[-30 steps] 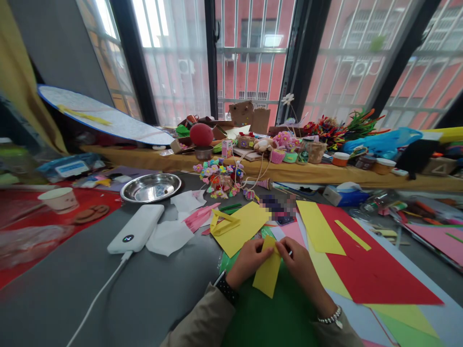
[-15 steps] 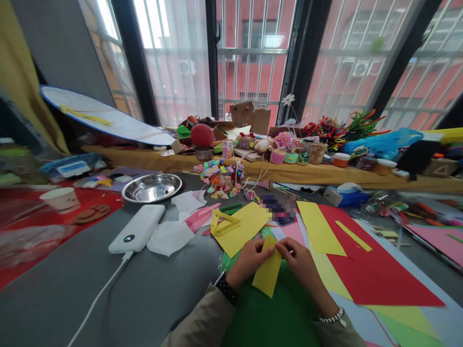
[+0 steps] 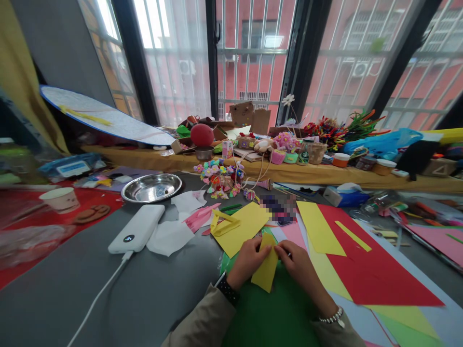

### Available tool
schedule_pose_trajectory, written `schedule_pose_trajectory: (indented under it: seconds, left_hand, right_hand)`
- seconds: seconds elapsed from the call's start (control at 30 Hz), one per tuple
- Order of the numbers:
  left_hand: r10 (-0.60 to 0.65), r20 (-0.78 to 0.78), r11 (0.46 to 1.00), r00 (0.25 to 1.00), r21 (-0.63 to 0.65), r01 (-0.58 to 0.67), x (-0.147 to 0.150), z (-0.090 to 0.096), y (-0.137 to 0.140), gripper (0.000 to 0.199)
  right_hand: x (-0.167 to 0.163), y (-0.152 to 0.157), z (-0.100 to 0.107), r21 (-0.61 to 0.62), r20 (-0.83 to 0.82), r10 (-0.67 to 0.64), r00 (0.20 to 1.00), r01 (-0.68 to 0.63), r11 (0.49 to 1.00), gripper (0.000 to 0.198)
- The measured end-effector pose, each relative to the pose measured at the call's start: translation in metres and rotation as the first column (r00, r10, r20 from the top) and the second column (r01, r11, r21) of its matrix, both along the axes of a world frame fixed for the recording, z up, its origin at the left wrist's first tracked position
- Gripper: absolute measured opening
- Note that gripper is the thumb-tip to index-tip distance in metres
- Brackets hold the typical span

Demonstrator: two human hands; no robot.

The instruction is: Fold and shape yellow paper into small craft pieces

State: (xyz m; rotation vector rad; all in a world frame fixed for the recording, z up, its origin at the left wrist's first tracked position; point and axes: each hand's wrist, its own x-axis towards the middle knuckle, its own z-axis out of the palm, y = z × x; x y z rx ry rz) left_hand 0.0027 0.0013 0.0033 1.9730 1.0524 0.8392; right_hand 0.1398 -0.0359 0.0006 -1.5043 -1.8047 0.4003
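The yellow paper strip is held aslant between both hands at the near side of the bench, its lower end hanging over a dark green surface. The left hand has its grip closed on the strip, thumb across the upper part; the right hand pinches the strip's upper right edge between its fingertips. Just beyond the left knuckles lies a larger yellow sheet. On the right, the edge of a pale yellow sheet runs close along the forearm, with a red sheet further out. Leftward there is more room: grey benchtop spreads from the left sleeve to a white power bank and its cable
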Motion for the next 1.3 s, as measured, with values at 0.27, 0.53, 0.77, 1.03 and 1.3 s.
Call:
schedule_pose_trajectory:
  seconds: [0.27,0.53,0.77,1.03,1.3]
  left_hand:
    - [0.023,-0.021,0.996,1.000,0.083,-0.021,0.004,-0.003,-0.002,0.022]
    - [-0.119,-0.040,0.991,0.992,0.054,0.122,0.005,-0.002,-0.005,0.024]
    - [0.212,0.380,0.962,0.900,-0.244,-0.123,0.002,-0.011,0.008,0.041]
    - [0.104,0.399,0.959,0.911,-0.284,0.015,0.004,-0.004,0.004,0.033]
    - [0.109,0.348,0.990,0.931,-0.126,-0.069,0.001,0.005,-0.003,0.026]
  right_hand:
    - [0.009,0.002,0.002,-0.009,-0.060,-0.031,0.998,0.031,0.999,0.025]
    - [0.013,0.000,0.010,-0.019,-0.203,0.003,0.979,-0.008,1.000,0.023]
    - [0.020,-0.002,0.009,-0.147,-0.597,-0.242,0.765,0.192,0.970,0.025]
    - [0.008,0.001,0.004,-0.290,-0.873,-0.246,0.420,-0.043,0.956,0.021]
    - [-0.003,-0.001,0.003,-0.271,-0.747,-0.067,0.661,-0.210,0.939,0.029]
